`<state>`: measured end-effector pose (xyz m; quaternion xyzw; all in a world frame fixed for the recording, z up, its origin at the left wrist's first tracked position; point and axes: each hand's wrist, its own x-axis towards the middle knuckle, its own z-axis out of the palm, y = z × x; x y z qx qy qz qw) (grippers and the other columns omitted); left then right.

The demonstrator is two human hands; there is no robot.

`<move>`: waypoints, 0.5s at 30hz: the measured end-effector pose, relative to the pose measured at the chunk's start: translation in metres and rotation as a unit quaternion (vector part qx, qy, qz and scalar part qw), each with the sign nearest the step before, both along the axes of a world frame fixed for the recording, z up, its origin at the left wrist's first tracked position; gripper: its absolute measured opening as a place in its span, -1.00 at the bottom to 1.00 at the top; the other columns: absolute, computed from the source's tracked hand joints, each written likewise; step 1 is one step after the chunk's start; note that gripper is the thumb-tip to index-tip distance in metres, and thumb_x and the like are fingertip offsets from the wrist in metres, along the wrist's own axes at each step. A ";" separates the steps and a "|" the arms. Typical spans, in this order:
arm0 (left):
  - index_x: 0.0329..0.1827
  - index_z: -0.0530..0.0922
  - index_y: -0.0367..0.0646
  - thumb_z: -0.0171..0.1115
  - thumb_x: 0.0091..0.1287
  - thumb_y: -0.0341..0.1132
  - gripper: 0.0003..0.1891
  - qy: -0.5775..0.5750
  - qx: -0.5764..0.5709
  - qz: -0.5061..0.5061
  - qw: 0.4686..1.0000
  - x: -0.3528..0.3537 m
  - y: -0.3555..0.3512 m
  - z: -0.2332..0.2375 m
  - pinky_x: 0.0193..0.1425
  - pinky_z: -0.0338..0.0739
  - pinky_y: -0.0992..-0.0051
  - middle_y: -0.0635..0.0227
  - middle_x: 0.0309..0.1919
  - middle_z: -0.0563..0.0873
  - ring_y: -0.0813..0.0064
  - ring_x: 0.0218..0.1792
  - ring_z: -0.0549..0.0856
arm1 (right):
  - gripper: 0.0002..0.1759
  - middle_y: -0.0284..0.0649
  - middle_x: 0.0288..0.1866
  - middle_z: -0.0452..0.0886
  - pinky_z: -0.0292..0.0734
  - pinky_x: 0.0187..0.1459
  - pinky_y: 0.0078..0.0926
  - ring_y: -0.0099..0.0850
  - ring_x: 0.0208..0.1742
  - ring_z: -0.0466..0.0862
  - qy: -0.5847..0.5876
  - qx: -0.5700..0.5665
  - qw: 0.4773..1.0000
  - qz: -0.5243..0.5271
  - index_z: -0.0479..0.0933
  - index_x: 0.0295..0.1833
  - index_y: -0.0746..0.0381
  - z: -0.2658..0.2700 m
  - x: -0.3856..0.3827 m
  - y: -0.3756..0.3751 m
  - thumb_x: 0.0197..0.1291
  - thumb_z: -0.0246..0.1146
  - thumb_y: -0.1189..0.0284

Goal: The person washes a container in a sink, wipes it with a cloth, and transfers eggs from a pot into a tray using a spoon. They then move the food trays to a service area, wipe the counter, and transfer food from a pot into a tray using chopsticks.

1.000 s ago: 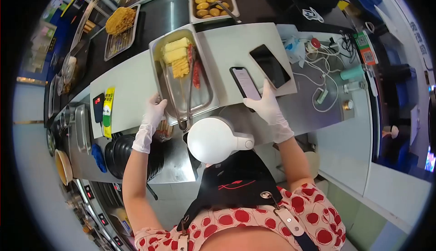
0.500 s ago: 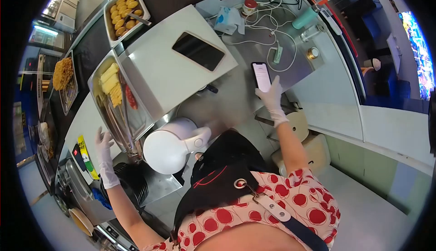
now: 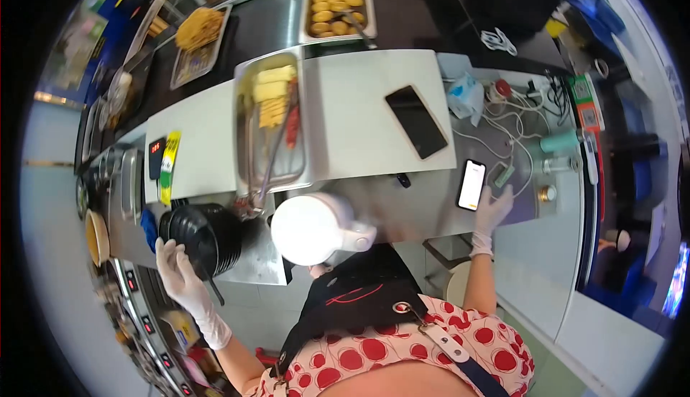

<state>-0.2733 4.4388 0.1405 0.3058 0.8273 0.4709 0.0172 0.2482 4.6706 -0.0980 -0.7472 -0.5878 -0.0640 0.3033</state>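
My right hand (image 3: 491, 217), in a thin white glove, rests at the lower right edge of a phone with a lit white screen (image 3: 471, 185) lying on the steel counter. Its fingers are spread and hold nothing. At the far left, my left hand (image 3: 181, 276), gloved too, hovers beside a stack of black bowls (image 3: 205, 239), with fingers loosely bent, apart and bare of any object. Between the hands stands a white lidded jug (image 3: 307, 229), its handle towards the right. A dark-screened phone (image 3: 417, 122) lies on the white board (image 3: 352, 109).
A steel tray (image 3: 248, 149) holds skewered food and tongs. Farther back are a tray of round yellow items (image 3: 336, 9) and a rack with a fried piece (image 3: 199, 29). Tangled white cables (image 3: 514, 127) lie at right. A small timer (image 3: 156, 158) sits at left.
The view has turned left. My left hand has moved from beside the skewer tray to the black bowls. My right hand stays by the lit phone, now lower along its right edge.
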 end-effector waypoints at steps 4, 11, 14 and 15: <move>0.29 0.36 -0.36 -0.05 0.46 -0.48 -0.65 0.097 0.091 0.080 0.988 0.007 -0.072 0.011 0.04 0.51 0.52 0.19 -0.03 0.60 0.45 -0.10 0.61 | -0.35 0.04 0.18 0.44 0.31 0.19 -0.23 -0.11 0.22 0.42 0.137 0.093 0.981 0.104 0.24 0.33 0.38 0.110 -0.055 0.023 0.18 0.29 0.42; 0.25 0.43 -0.29 -0.10 0.48 -0.48 -0.68 0.098 0.084 0.133 0.983 -0.025 -0.192 -0.002 0.00 0.54 0.53 0.25 -0.09 0.63 0.49 -0.15 0.62 | 0.09 0.14 0.11 0.50 0.43 0.10 -0.09 0.03 0.18 0.48 0.014 -0.140 0.965 0.222 0.15 0.34 0.37 0.128 -0.176 0.052 -0.25 0.52 0.07; 0.23 0.45 -0.28 -0.09 0.48 -0.47 -0.69 0.092 0.046 0.126 0.987 -0.044 -0.236 -0.010 -0.01 0.55 0.53 0.27 -0.10 0.63 0.50 -0.17 0.61 | 0.05 0.10 0.18 0.47 0.38 0.18 -0.02 0.04 0.21 0.47 -0.098 -0.151 0.967 0.183 0.14 0.30 0.32 0.089 -0.191 0.074 -0.25 0.51 0.08; 0.23 0.46 -0.28 -0.08 0.48 -0.45 -0.69 0.082 0.041 0.129 0.987 -0.046 -0.245 -0.012 -0.02 0.55 0.54 0.28 -0.11 0.63 0.51 -0.18 0.61 | 0.05 0.10 0.18 0.47 0.39 0.19 -0.04 0.04 0.22 0.46 -0.092 -0.169 0.966 0.172 0.14 0.30 0.32 0.090 -0.194 0.079 -0.25 0.50 0.09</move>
